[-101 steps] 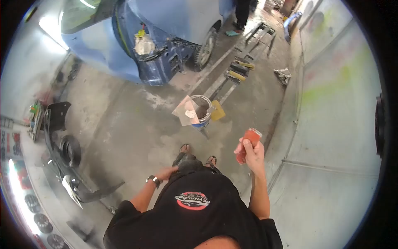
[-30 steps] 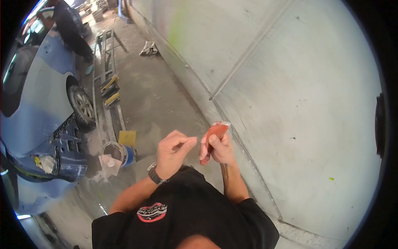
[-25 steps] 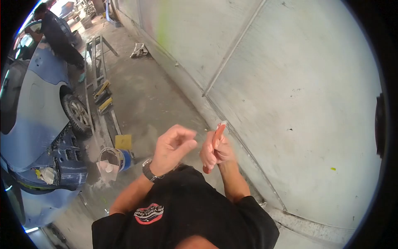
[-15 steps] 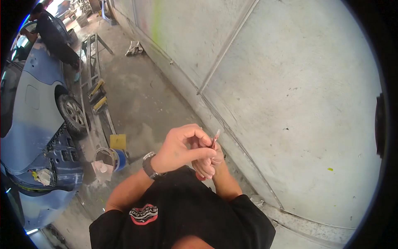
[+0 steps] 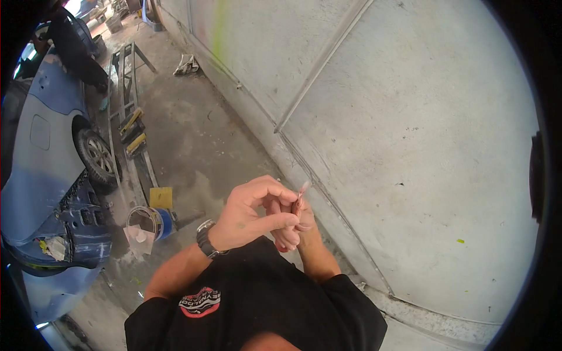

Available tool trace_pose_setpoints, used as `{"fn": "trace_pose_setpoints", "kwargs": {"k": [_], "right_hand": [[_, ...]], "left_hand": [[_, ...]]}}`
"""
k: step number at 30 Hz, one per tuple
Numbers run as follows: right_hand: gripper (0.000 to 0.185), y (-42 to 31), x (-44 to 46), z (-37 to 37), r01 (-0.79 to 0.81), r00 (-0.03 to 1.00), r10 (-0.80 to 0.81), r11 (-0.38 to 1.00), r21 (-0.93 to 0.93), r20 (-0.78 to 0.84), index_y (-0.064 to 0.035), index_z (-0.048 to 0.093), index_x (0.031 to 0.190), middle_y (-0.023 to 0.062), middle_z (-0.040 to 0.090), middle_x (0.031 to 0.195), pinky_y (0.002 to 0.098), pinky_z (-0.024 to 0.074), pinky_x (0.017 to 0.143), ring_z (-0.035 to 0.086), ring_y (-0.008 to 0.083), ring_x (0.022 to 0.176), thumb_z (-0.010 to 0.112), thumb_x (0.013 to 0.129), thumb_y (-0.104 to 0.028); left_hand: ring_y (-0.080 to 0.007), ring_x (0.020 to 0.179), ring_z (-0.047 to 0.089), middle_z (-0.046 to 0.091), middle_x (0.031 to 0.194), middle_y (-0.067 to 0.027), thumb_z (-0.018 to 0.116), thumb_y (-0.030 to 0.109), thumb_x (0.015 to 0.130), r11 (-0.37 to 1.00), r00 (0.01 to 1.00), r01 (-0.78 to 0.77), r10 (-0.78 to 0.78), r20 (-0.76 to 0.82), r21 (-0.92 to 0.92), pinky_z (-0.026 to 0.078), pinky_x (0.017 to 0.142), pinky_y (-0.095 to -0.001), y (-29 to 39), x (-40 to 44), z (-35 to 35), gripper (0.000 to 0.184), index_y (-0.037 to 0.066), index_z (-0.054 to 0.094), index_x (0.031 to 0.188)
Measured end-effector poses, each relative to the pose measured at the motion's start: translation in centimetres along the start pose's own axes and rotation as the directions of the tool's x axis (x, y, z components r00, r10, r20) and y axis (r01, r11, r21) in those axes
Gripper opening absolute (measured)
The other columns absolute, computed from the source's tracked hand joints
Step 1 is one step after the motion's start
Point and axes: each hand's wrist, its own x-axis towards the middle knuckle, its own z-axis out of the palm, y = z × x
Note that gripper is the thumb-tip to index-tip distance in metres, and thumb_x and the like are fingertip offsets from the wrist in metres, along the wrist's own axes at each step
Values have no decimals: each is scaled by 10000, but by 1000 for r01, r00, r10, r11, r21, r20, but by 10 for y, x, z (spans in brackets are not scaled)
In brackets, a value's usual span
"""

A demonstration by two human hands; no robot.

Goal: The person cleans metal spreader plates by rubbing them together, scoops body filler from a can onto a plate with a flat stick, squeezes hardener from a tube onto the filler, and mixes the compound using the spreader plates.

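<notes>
Close in front of my black shirt, my two hands are together. My left hand (image 5: 254, 207), with a dark watch (image 5: 206, 238) on its wrist, is curled with thumb and fingertips closed at a small, slim reddish item (image 5: 298, 203). That item has a pale, translucent tip pointing up; its exact kind is not clear. My right hand (image 5: 288, 235) lies mostly behind the left, its fingers folded in around the lower part of the same item. A bit of red shows beneath the right fingers, too small to identify.
A partly blue car (image 5: 44, 146) stands at left beside a metal trestle (image 5: 126, 82) bearing yellow-and-dark sanding blocks (image 5: 134, 134). Near it are a blue bucket (image 5: 165, 223) and a yellow sheet (image 5: 161, 198). A pale wall panel (image 5: 410, 146) rises at right. Another person (image 5: 73, 47) stands by the car.
My hands have shifted slightly left, and more of the reddish item shows between my fingers. The view has tilted a little, and the other person sits higher in the frame.
</notes>
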Motion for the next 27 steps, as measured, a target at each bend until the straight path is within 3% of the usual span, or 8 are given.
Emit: {"fn": "trace_pose_setpoints", "kwargs": {"k": [6, 9, 12, 15, 18, 20, 24, 27], "right_hand": [[350, 4, 0, -2, -16, 997, 12, 998, 59, 76, 70, 568, 908, 140, 558, 547, 349, 513, 372, 560, 249, 385, 550, 1041, -253], [336, 10, -5, -8, -78, 993, 66, 989, 123, 101, 67, 569, 904, 155, 555, 546, 359, 499, 373, 562, 266, 394, 550, 1039, -240], [329, 10, -3, -7, -125, 982, 115, 991, 55, 148, 59, 569, 896, 167, 559, 552, 367, 492, 383, 579, 275, 420, 554, 1039, -237], [332, 7, -1, -3, -106, 986, 97, 993, 56, 135, 47, 568, 878, 173, 561, 558, 378, 498, 399, 584, 280, 435, 575, 1029, -249], [351, 7, -3, -5, -138, 985, 131, 989, 58, 115, 37, 564, 857, 168, 570, 567, 375, 513, 411, 601, 283, 449, 582, 1025, -270], [363, 7, -4, -8, -143, 989, 145, 989, -36, 41, 27, 566, 854, 162, 572, 568, 376, 517, 413, 605, 283, 451, 599, 1014, -298], [375, 2, 4, -4, -275, 946, 203, 915, -296, -253, 9, 591, 888, 139, 591, 581, 359, 504, 400, 613, 262, 459, 650, 972, -351], [340, 11, 22, 8, -446, 832, 179, 777, -444, -525, -18, 580, 868, 109, 570, 553, 379, 480, 379, 586, 245, 426, 597, 1018, -323]], "left_hand": [[-93, 808, 603, 645, 961, -60, 752, -13, 878, 986, 993, 111, -106, 43, -123, 501, 730, -253, -8, -1, -9, 105, -11, 680, 954], [-71, 783, 579, 641, 939, -30, 709, 11, 924, 923, 954, 299, -296, 47, -243, 492, 706, -242, 0, 3, -13, 41, 2, 681, 895], [-51, 749, 550, 622, 888, 11, 634, 63, 990, 949, 961, 273, -277, -2, -159, 481, 688, -231, -29, -9, -34, 128, 8, 680, 885], [-38, 724, 532, 609, 867, 32, 587, 104, 1022, 966, 934, 233, -255, -250, -116, 469, 657, -212, -23, -8, -17, 163, 15, 651, 900], [-32, 724, 524, 607, 887, 35, 555, 128, 1038, 955, 933, 296, -283, -221, 27, 462, 624, -200, -24, -19, -25, 132, 22, 617, 989], [-31, 708, 523, 611, 909, 33, 598, 164, 1024, 918, 906, 387, -360, -224, 90, 456, 633, -194, -43, -37, -54, 159, 16, 615, 1080], [-42, 705, 532, 621, 876, 12, 594, 230, 1030, 949, 879, 313, -278, -386, 29, 450, 606, -210, -82, -90, -80, 227, 15, 628, 1097], [-58, 691, 532, 605, 835, 2, 604, 242, 1011, 895, 722, 429, -421, -549, -123, 448, 566, -246, -125, -197, -118, 243, 33, 615, 1135]]}}
